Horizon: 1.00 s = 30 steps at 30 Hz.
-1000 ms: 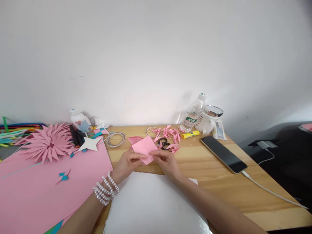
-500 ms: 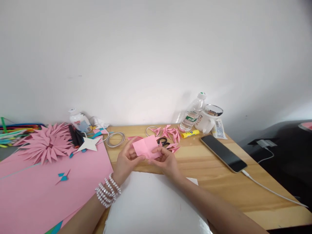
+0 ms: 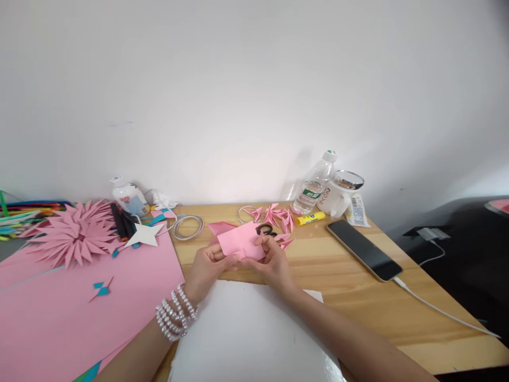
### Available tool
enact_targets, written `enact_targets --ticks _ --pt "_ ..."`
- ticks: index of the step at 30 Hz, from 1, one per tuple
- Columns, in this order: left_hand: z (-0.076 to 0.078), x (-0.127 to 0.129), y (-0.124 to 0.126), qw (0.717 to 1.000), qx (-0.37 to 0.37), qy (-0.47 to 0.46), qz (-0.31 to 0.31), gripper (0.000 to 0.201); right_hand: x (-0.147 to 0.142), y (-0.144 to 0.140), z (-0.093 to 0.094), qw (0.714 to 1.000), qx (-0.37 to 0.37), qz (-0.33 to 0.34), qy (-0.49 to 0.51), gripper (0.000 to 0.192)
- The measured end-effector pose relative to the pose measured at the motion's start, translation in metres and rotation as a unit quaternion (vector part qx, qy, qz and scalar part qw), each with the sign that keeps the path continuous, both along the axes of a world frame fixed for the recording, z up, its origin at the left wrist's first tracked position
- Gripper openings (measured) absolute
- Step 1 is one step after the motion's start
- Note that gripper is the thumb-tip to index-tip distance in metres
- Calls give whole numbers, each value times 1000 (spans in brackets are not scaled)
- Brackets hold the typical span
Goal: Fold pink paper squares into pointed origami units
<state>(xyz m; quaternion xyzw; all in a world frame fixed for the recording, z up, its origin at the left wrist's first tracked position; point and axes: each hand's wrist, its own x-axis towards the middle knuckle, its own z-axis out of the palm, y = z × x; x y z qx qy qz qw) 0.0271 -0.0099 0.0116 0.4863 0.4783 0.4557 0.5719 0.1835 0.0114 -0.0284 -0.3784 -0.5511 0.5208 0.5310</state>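
Both of my hands hold a small pink paper square (image 3: 240, 243) just above the wooden table (image 3: 358, 302). My left hand (image 3: 207, 270), with bead bracelets on the wrist, pinches its lower left edge. My right hand (image 3: 272, 265) grips its right side, thumb on top. The paper shows a crease down its middle. Black scissors (image 3: 265, 229) lie right behind it, partly hidden by the paper. Several small folded pink pieces (image 3: 276, 216) lie beyond the scissors.
A large pink sheet (image 3: 59, 307) with a spiky pink paper flower (image 3: 73, 233) and a white paper star (image 3: 146, 234) covers the left. A white sheet (image 3: 250, 339) lies under my forearms. A phone (image 3: 363, 249) on a cable, a glue stick (image 3: 310, 218), a water bottle (image 3: 315, 183) and a white mug (image 3: 338, 195) stand at right.
The paper has turned from a diamond on its corner to nearly flat-edged and come slightly lower. My right thumb has moved onto its right side; my left hand has shifted under its left edge.
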Motion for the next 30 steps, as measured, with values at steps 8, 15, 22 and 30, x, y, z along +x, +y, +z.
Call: enact_targets --ticks 8,15,22,30 --pt "-2 1 0 999 -22 -10 27 31 -3 -1 1 999 -17 6 34 55" --pt "-5 1 1 999 -24 -14 30 33 -3 -2 2 999 -25 2 31 54" --pt "-6 2 0 999 -26 -10 34 29 -3 -1 1 997 -41 24 53 57" --pt "-12 3 0 999 -8 15 34 17 -3 -1 6 999 -12 53 0 52"
